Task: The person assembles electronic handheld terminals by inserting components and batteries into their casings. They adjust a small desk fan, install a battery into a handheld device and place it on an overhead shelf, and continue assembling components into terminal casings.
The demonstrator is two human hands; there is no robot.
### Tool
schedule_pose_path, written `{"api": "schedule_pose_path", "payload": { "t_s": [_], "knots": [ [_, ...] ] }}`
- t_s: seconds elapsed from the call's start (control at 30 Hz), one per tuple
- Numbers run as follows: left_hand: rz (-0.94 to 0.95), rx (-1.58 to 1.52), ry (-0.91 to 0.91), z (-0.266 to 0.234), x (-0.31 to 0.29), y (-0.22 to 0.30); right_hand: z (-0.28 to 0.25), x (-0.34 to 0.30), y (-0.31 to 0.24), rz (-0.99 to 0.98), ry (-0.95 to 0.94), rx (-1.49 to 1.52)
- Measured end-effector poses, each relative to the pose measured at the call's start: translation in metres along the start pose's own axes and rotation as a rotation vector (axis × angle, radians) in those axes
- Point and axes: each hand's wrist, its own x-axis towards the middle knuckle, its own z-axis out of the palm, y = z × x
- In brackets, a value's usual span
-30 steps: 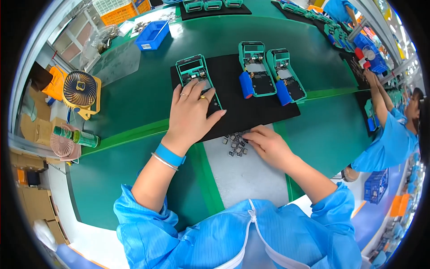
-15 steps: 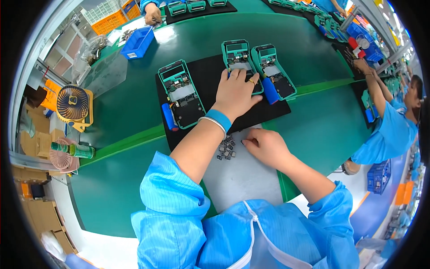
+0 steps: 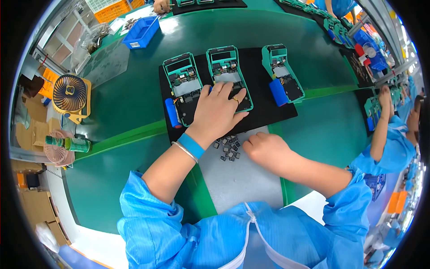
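Note:
My left hand (image 3: 218, 110) lies over the lower part of the middle green handheld device housing (image 3: 222, 49), its fingers spread across the open casing with the circuit boards. To the left is a second device housing (image 3: 185, 87), with a blue cylindrical battery (image 3: 172, 112) at its side. A third housing (image 3: 281, 71) stands apart on the right, also with a blue battery (image 3: 278, 92). My right hand (image 3: 266, 150) is closed, fingertips curled under, just right of a heap of small square grey-black parts (image 3: 230, 148). Whatever its fingers pinch, if anything, is hidden.
The housings lie on a black mat (image 3: 261, 107) on the green table (image 3: 320, 119). A grey sheet (image 3: 242, 184) lies nearest me. A blue bin (image 3: 141, 33) stands at far left, a yellow fan (image 3: 70, 96) at the left edge. Co-workers' hands (image 3: 385, 101) are at the right and far side.
My left hand has moved left and nearer, and the middle housing has shifted left, away from the right one. My right hand stays by the small parts, with its fingers curled further under.

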Motion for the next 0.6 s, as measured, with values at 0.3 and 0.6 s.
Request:
{"api": "schedule_pose_path", "payload": {
  "t_s": [0.3, 0.6],
  "knots": [
    [-0.049, -0.077, -0.014, -0.005, 0.000, -0.003, -0.054, 0.047, 0.039, -0.045, -0.273, 0.047],
    [-0.062, -0.132, -0.009, -0.002, -0.002, -0.004, -0.006, 0.107, 0.114, -0.037, 0.395, -0.023]
  ]
}}
